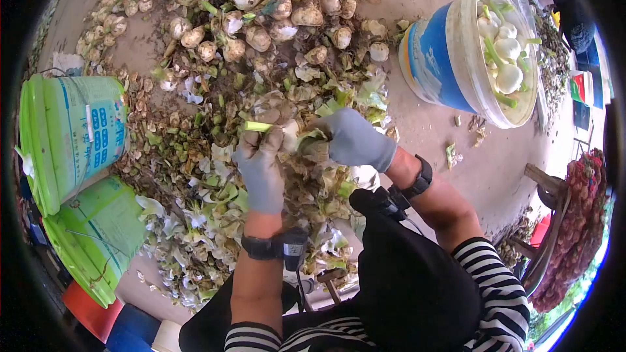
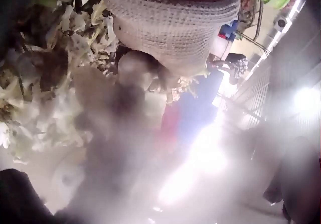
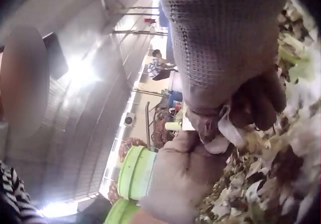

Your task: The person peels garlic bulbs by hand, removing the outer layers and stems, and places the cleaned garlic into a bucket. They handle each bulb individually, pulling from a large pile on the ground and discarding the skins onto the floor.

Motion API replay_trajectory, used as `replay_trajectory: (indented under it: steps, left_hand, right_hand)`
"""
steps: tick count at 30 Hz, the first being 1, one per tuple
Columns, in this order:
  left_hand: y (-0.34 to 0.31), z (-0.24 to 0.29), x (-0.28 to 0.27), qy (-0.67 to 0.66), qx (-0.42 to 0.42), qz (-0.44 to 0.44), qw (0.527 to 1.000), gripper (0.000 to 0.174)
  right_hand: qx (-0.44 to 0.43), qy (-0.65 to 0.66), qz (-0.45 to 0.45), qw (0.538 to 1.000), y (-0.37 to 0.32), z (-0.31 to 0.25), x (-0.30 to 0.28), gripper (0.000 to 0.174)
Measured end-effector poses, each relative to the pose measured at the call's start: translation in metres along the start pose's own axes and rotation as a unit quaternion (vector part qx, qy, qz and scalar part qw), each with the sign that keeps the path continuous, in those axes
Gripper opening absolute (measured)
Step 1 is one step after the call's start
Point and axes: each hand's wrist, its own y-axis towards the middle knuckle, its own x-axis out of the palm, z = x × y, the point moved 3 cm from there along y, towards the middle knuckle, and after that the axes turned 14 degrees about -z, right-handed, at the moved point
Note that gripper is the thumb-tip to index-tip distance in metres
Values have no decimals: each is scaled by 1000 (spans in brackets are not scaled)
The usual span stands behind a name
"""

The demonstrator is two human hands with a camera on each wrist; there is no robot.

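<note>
In the head view, the gloved left hand (image 1: 263, 173) grips a garlic bulb (image 1: 291, 135) whose cut green stem (image 1: 258, 126) points left across the fingers. Touching the bulb from the right, the gloved right hand (image 1: 357, 138) pinches a piece of loose skin (image 1: 313, 137). The right wrist view shows the right hand (image 3: 230, 58) with curled fingers and pale skin (image 3: 230, 128) at its fingertips, against the left hand (image 3: 183, 179). Blur hides most of the left hand (image 2: 160, 38) and its fingertips in the left wrist view.
Unpeeled bulbs (image 1: 257, 38) lie in a heap at the top, above a wide pile of peelings (image 1: 195, 202). A white and blue bucket (image 1: 427, 58) at the upper right holds peeled bulbs (image 1: 508, 49). Green buckets (image 1: 78, 137) stand at the left; a red net sack (image 1: 570, 234) is at the right.
</note>
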Motion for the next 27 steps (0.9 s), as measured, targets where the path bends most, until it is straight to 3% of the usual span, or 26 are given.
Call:
replay_trajectory:
  steps: [1, 2, 4, 5, 7, 9, 11, 13, 15, 17, 19, 20, 22, 24, 25, 26, 27]
  left_hand:
    - [-2, -1, -2, -56, 0, 4, 998, 31]
    - [-1, -3, -3, -85, 3, -3, 996, 33]
    - [-1, 0, -2, -145, 14, -10, 989, 34]
    - [0, 1, -1, -206, 27, -19, 978, 35]
    - [-2, -2, -4, -219, 4, 16, 976, 37]
    - [1, -1, -2, -115, -2, -2, 993, 35]
    - [4, -5, 1, -114, 2, 24, 993, 34]
    - [2, -8, -2, -109, 1, 54, 993, 34]
    - [2, -8, -3, -81, -18, 59, 995, 31]
    - [-2, -2, 5, -66, -48, 65, 995, 28]
    - [-4, 1, 15, -57, -80, 78, 992, 26]
    - [-3, -6, 10, 14, -19, 50, 998, 26]
    - [-6, -9, 2, -2, -26, 42, 999, 28]
    - [-9, -5, -3, -19, -34, 32, 999, 30]
    - [-10, -1, -2, -90, -25, 21, 995, 32]
    - [-11, 3, -1, -159, -16, 9, 987, 34]
    - [-11, 6, -1, -159, -16, 9, 987, 34]
  right_hand:
    - [-65, 76, 29, 995, -2, 1, -2, 27]
    - [-65, 77, 28, 995, -4, 3, -3, 27]
    - [101, 338, -3, 936, -10, 10, -7, 25]
    - [101, 337, -2, 936, -12, 14, -12, 25]
    - [161, 267, -6, 950, -16, 25, -22, 28]
    - [114, 216, -7, 970, -15, 38, -4, 28]
    - [-30, 68, 26, 997, -11, 20, 4, 34]
    - [-24, 80, 39, 996, -9, 3, 1, 33]
    - [36, -98, 24, 994, -6, -13, -2, 26]
    - [31, -133, 41, 990, -1, -21, 0, 24]
    - [37, -202, -4, 979, 6, -23, 6, 24]
    - [37, -202, -4, 979, 7, -22, 6, 24]
    - [41, -157, 3, 987, 9, -16, 5, 16]
    - [38, -100, -5, 994, 5, 3, -3, 19]
    - [35, -42, -12, 998, 2, 7, -10, 23]
    - [142, -71, -10, 987, -1, 13, -17, 23]
    - [142, -71, -9, 987, -5, 18, -18, 23]
